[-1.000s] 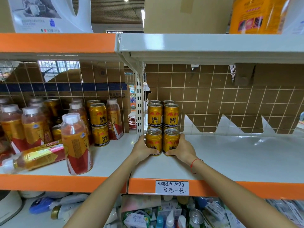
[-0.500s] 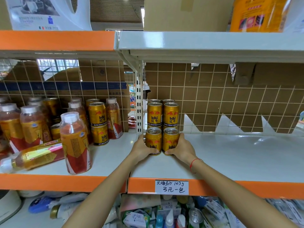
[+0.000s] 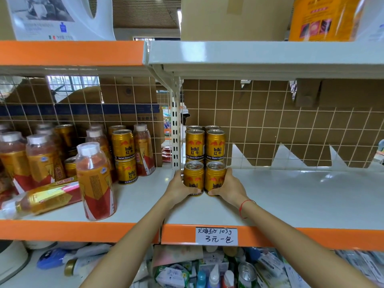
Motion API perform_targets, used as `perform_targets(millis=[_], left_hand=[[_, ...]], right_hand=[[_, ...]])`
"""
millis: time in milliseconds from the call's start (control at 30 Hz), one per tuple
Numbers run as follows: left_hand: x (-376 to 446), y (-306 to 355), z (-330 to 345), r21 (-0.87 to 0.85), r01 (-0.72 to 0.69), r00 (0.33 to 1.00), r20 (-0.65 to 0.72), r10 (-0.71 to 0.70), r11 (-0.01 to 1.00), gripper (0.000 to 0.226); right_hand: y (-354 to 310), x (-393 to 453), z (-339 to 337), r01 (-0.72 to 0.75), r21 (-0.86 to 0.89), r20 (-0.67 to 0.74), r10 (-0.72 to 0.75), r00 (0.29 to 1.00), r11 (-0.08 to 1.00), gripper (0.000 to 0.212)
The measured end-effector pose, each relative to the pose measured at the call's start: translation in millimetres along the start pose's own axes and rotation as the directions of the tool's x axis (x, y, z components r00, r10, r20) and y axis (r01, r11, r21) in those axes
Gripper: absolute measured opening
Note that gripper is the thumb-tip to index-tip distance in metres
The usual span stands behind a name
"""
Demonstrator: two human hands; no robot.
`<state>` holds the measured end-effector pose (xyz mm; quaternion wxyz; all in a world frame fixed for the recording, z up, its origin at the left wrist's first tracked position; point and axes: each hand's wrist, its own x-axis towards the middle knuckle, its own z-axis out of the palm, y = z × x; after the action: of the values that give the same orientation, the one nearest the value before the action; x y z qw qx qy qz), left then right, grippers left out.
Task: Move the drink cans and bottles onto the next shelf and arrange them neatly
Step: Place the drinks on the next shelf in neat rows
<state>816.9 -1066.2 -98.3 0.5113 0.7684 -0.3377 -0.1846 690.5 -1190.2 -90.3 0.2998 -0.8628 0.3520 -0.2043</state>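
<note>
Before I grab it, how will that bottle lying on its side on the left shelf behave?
The lying bottle is round and rests on its side, so a nudge will probably roll it toward the shelf edge. It looks full, so likely heavy for its size. Its glossy label may slip; grip the body firmly.

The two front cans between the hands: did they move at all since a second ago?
Hardly. The left hand still holds the front left can and the right hand the front right can, the grip unchanged; at most they nudged slightly toward the stacked cans behind. Nothing was let go. The bottles on the left shelf stayed where they were.
</note>
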Motion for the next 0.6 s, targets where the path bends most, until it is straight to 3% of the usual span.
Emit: perform_targets(millis=[233, 367, 600], left_hand=[[-23, 26, -7, 0.029, -0.032, 0.999, 0.008, 0.032, 0.999, 0.094], [-43, 56, -19, 0.162, -0.094, 0.993, -0.049, 0.103, 0.982, 0.079], [-79, 83, -51, 0.395, -0.182, 0.97, -0.079, 0.231, 0.9, 0.055]], right_hand=[[-15, -10, -26, 0.024, 0.119, 0.062, -0.032, 0.998, 0.993, 0.07], [-34, -25, -51, 0.084, 0.106, 0.058, -0.091, 0.994, 0.991, 0.06], [-66, -63, -67, 0.281, -0.098, 0.052, -0.277, 0.959, 0.955, 0.045]])
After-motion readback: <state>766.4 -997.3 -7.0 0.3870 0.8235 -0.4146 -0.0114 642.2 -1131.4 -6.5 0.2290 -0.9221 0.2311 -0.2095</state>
